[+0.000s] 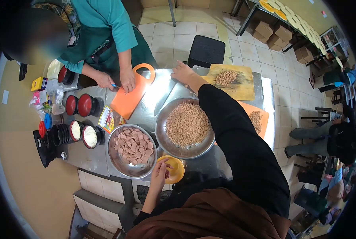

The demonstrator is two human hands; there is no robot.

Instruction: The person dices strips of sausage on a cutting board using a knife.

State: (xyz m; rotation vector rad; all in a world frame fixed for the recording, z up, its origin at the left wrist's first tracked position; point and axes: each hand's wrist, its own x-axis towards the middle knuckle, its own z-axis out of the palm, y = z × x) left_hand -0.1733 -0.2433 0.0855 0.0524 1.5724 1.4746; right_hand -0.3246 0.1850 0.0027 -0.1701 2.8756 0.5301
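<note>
My left hand [161, 172] is held by the rim of a yellow bowl [178, 175], its fingers loosely bent and apart, with nothing seen in them. My right hand [183, 73] reaches over to the table's far edge, fingers spread and nothing visible in them. Below it, a knife blade [162, 102] lies on the metal table. Under my right arm is a large steel bowl [160, 131] of small, pale brown chopped pieces [187, 124]. Left of that, another steel bowl [112, 162] holds sliced brown rounds [133, 146]. A wooden board [243, 87] carries a chopped heap [226, 77].
Across the table, a co-worker's hands [116, 81] work with a knife on an orange board [126, 97]. Red-lined black bowls [85, 104] and bowls of white contents [90, 137] stand left. Another orange board [263, 115] lies right. A black stool [207, 51] is beyond the table.
</note>
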